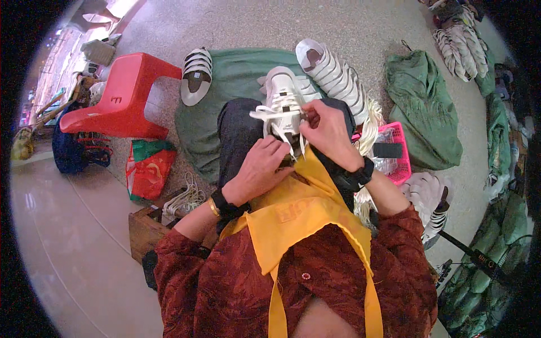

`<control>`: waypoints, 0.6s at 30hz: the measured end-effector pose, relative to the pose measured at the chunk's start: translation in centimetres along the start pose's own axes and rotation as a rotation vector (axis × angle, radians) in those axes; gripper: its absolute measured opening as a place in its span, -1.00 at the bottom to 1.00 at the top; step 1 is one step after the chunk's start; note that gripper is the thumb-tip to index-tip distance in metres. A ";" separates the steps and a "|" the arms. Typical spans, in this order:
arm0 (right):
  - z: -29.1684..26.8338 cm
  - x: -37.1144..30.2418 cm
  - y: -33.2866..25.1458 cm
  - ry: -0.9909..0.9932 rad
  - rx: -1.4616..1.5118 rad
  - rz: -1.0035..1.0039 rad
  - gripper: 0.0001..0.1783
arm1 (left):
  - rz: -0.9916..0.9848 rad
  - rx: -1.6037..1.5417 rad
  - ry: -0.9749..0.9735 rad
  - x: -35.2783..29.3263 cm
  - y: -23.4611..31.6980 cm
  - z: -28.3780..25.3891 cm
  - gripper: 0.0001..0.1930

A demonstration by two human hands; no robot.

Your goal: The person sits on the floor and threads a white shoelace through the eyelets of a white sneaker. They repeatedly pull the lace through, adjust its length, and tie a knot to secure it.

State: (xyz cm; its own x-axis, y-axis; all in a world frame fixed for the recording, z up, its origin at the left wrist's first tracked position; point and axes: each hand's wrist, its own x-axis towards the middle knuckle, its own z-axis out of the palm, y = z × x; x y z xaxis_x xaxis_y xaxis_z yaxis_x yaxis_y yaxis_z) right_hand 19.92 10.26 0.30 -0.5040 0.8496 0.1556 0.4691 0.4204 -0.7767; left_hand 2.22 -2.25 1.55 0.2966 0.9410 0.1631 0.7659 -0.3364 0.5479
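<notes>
A white sneaker upper (280, 84) lies between my knees, toe end pointing away from me. White shoelace (260, 114) crosses its front, and loose loops and ends hang toward my yellow apron (304, 194). My right hand (329, 132) is closed at the right side of the upper, thumb and forefinger pinching the lace. My left hand (261, 169) is curled at the near end, its fingertips against the lace beside the upper's dark opening. What lies under the left fingers is partly hidden.
Beyond my knees a green cloth (242, 65) carries a row of nested white uppers (341, 84) and another upper (196, 79). A red plastic chair (127, 93) stands left. On the right are a pink basket (401, 163), hanging laces (370, 124) and a green sack (420, 107).
</notes>
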 end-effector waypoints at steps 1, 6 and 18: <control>-0.3 0.3 -0.5 0.014 0.048 0.013 -0.66 | -0.003 0.064 -0.015 0.1 0.5 -0.1 -0.60; -2.0 1.4 -2.2 0.000 0.529 0.151 -0.70 | -0.178 -0.004 0.097 0.4 0.7 -1.6 -0.56; -1.1 -2.3 1.5 -0.321 0.018 -0.275 -0.64 | -0.485 -0.769 0.601 -2.0 -2.1 -6.7 -0.54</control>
State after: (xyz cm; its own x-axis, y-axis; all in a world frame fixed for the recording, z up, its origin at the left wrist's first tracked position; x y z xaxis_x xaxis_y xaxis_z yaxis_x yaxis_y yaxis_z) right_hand 22.63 9.32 -0.55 -0.8102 0.5629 0.1633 0.2737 0.6097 -0.7439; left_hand -3.77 -3.16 5.55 -0.4283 0.9022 0.0514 0.1026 -0.0080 0.9947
